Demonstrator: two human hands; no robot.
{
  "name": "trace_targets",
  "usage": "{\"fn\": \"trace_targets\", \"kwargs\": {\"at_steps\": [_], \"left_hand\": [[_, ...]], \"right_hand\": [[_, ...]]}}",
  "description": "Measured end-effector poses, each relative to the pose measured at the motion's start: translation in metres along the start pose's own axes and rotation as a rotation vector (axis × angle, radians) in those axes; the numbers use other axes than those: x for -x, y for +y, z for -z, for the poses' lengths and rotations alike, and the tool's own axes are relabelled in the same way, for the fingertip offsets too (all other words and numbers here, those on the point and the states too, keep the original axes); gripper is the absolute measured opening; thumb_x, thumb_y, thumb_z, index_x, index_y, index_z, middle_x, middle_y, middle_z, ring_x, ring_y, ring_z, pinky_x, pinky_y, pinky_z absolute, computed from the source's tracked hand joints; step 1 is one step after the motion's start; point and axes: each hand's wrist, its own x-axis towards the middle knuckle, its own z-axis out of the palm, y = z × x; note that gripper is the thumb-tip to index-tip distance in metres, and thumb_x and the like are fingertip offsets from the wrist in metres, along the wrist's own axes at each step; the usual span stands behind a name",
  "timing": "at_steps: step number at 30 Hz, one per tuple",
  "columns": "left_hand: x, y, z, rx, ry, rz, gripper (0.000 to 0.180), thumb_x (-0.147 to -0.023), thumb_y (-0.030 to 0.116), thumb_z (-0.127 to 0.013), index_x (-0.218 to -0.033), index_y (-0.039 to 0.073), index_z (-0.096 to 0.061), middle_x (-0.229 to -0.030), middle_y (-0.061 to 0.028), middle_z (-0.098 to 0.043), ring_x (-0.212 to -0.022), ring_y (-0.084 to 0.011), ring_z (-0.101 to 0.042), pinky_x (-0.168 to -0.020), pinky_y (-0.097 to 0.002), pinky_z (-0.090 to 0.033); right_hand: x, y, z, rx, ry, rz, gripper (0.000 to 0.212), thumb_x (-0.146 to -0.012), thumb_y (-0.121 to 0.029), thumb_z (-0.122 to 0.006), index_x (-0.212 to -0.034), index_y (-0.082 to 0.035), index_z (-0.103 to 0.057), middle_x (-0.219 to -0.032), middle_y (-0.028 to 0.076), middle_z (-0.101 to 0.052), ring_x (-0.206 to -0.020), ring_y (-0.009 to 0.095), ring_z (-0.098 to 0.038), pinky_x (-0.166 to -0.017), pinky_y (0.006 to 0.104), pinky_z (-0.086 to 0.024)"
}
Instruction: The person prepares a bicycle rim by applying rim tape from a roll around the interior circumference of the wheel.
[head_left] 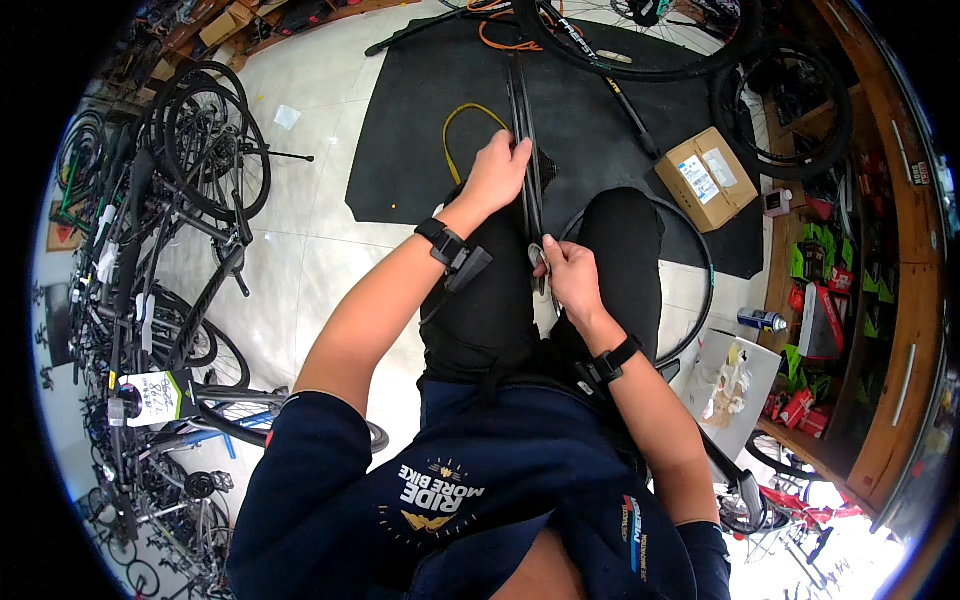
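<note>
Between my knees stands a narrow black bicycle wheel rim, seen almost edge-on and running away from me. My left hand is at its left side farther up, fingers curled against the edge. Closer to me, my right hand is closed at the rim's near end. A small silver-grey piece shows at its fingertips; its kind is not clear. Left of the rim, a thin yellow band loops out over the black mat. A thin black tyre curves round beside my right leg.
A cardboard box sits at the mat's right edge. Another bicycle wheel lies ahead, near an orange cable. A spray can and a grey tray are at the right, before wooden shelves. Several bicycles line the left.
</note>
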Motion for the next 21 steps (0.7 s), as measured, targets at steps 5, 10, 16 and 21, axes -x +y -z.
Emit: {"fn": "trace_targets", "kwargs": {"at_steps": [5, 10, 16, 21], "left_hand": [[-0.004, 0.007, -0.007, 0.003, 0.043, -0.050, 0.034, -0.103, 0.027, -0.050, -0.089, -0.004, -0.052, -0.086, -0.0338, -0.064, -0.088, -0.0547, -0.061, -0.077, -0.0592, -0.046], [-0.020, 0.009, -0.028, -0.054, 0.179, -0.095, 0.034, -0.103, 0.026, -0.048, -0.086, -0.004, -0.053, -0.082, -0.0332, -0.064, -0.083, -0.0540, -0.061, -0.076, -0.0597, -0.047], [-0.044, 0.020, -0.042, -0.026, 0.204, -0.082, 0.037, -0.103, 0.026, -0.048, -0.082, -0.005, -0.054, -0.085, -0.0341, -0.063, -0.086, -0.0549, -0.059, -0.075, -0.0594, -0.046], [-0.054, 0.026, -0.051, -0.019, 0.191, -0.072, 0.038, -0.102, 0.027, -0.049, -0.083, -0.005, -0.056, -0.088, -0.0345, -0.064, -0.089, -0.0546, -0.060, -0.078, -0.0588, -0.046]], "right_hand": [[0.009, -0.010, 0.001, -0.052, -0.078, -0.003, 0.042, -0.104, -0.032, -0.058, -0.085, 0.004, -0.069, -0.071, 0.007, -0.069, -0.055, 0.012, -0.056, -0.055, 0.0287, -0.046], [0.022, -0.030, 0.001, -0.119, -0.177, 0.052, 0.035, -0.105, -0.028, -0.057, -0.092, 0.003, -0.066, -0.080, 0.007, -0.070, -0.056, 0.010, -0.054, -0.053, 0.0261, -0.046], [0.023, -0.041, 0.006, -0.054, -0.059, 0.105, 0.031, -0.104, -0.024, -0.057, -0.093, 0.004, -0.066, -0.080, 0.009, -0.072, -0.054, 0.011, -0.057, -0.052, 0.0292, -0.048], [0.029, -0.043, 0.015, -0.008, 0.033, 0.083, 0.032, -0.103, -0.024, -0.058, -0.092, 0.004, -0.067, -0.079, 0.010, -0.073, -0.056, 0.013, -0.059, -0.055, 0.0307, -0.048]]}}
